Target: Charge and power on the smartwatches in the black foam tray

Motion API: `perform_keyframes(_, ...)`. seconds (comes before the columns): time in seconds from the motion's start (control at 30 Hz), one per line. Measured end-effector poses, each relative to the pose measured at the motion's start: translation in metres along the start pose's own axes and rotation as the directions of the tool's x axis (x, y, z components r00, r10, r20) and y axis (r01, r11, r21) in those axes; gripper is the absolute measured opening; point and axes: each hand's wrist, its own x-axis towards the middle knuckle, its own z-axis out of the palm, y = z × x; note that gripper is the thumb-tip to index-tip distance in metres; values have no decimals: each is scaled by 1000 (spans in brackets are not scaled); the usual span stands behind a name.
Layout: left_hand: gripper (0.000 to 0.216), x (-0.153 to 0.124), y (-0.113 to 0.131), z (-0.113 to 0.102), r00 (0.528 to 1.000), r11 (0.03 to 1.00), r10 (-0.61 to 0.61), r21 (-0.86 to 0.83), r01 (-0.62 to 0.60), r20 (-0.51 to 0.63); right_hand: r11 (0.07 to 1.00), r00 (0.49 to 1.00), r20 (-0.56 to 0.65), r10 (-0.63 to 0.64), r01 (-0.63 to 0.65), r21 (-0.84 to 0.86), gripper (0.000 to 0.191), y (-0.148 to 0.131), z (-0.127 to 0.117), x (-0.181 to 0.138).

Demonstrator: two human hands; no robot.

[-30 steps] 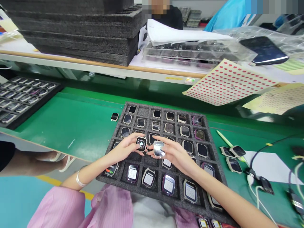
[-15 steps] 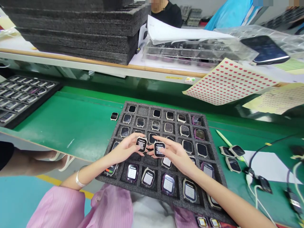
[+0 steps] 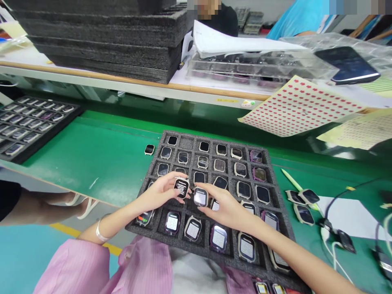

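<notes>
My left hand grips a strapless smartwatch by its edges, its lit dark screen showing white lines of text. Beside it, my right hand holds a second smartwatch between thumb and fingers; that screen looks pale and bright. Both hands are over a grey foam tray whose compartments hold many more watch bodies, most with silver frames and a few purple. In the tray's front row, a watch and its neighbours have lit white screens. Farther back the screens are dark. My hands hide some middle compartments.
One loose watch lies left of the tray. To the right are several watches, a green pen, white paper and cables. Stacked black foam stands on the shelf. Another filled tray sits far left.
My right hand has lowered slightly with its watch, whose screen has gone from dark with white text to pale. My left hand stays nearly in place. The view has shifted slightly.
</notes>
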Motion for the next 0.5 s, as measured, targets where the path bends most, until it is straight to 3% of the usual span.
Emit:
perform_keyframes(0.07,41,0,0,0,1000,1000,-8,-6,8,11,948,996,14,-91,91,-306,50,2,0,3)
perform_keyframes(0.17,40,1,-1,1,1000,1000,-21,-1,21,-4,835,989,81,-125,149,-530,51,1,-2,5)
perform_keyframes(0.33,37,4,0,2,999,1000,-29,7,30,-27,819,987,100,-127,162,-551,60,-3,-14,5)
perform_keyframes(0.5,35,2,1,-1,999,1000,-29,-12,28,-15,867,991,42,-124,129,-481,42,-1,-24,11)
